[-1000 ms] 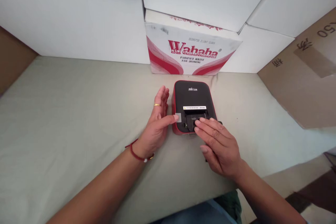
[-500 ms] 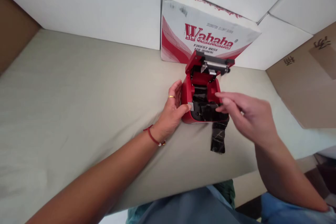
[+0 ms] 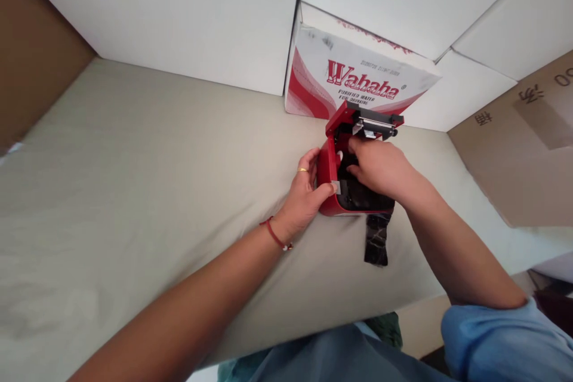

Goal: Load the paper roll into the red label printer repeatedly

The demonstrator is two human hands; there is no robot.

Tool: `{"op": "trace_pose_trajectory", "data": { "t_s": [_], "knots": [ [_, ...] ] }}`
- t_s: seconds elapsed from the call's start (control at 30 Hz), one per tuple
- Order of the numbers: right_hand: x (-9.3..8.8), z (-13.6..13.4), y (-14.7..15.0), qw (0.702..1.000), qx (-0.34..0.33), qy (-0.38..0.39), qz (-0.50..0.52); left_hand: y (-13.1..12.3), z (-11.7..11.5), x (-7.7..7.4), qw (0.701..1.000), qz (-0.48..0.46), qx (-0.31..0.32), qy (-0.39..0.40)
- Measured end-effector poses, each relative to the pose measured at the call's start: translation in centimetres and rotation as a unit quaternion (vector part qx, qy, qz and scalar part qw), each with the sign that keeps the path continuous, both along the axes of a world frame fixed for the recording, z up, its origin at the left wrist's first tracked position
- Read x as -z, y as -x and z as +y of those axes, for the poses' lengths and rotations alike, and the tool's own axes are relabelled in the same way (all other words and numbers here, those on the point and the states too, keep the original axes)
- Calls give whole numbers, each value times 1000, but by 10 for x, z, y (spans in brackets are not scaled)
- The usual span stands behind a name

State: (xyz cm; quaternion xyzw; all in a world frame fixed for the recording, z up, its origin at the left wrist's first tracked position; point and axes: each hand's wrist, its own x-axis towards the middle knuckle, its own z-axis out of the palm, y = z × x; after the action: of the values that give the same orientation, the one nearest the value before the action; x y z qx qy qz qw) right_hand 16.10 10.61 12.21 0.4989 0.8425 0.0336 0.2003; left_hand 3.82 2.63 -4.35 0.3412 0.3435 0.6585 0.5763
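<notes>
A red label printer (image 3: 326, 182) stands on the covered table with its lid (image 3: 373, 122) raised and tipped back. My left hand (image 3: 308, 191) clasps its left side, thumb on the grey corner tab (image 3: 336, 187) and fingers along the outer wall. My right hand (image 3: 380, 168) is down inside the compartment, fingers curled, thumb and forefinger around dark material I cannot make out. Black shiny material (image 3: 362, 194) lies across the compartment's front. From the front edge a black crinkled strip (image 3: 376, 239) hangs onto the table. A small white part (image 3: 339, 156) shows inside, by my fingertips.
Behind the printer stands a white and red Wahaha water carton (image 3: 358, 80), close to the lid. White boxes or panels (image 3: 188, 18) line the back. Brown cardboard flanks the table on the left (image 3: 36, 54) and right (image 3: 505, 155). A pale cloth (image 3: 156, 167) covers the tabletop.
My right hand has moved from the compartment's right front edge leftward and deeper into it. The white part now shows inside. My left hand keeps its grip; the whole view has shifted slightly.
</notes>
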Motion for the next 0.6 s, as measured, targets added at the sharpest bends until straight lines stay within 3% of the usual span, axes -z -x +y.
{"op": "trace_pose_trajectory", "data": {
  "t_s": [0.1,0.2,0.3,0.37,0.43,0.53,0.6],
  "knots": [
    [-24,-21,-39,991,30,26,129,-1,0,2,1000,0,0,0],
    [-52,-35,-106,956,69,70,278,-1,1,6,1000,14,5,0],
    [-59,-30,-179,934,152,76,316,-2,4,10,1000,22,3,1],
    [-46,-19,-214,927,202,145,280,-3,6,11,1000,16,-3,4],
    [-21,-10,-232,934,219,174,224,-3,6,11,1000,7,-7,6],
    [18,-10,-233,952,203,128,189,-2,6,10,1000,3,-4,1],
    [36,-18,-225,955,178,72,225,0,6,11,1000,8,0,-6]
  ]
}}
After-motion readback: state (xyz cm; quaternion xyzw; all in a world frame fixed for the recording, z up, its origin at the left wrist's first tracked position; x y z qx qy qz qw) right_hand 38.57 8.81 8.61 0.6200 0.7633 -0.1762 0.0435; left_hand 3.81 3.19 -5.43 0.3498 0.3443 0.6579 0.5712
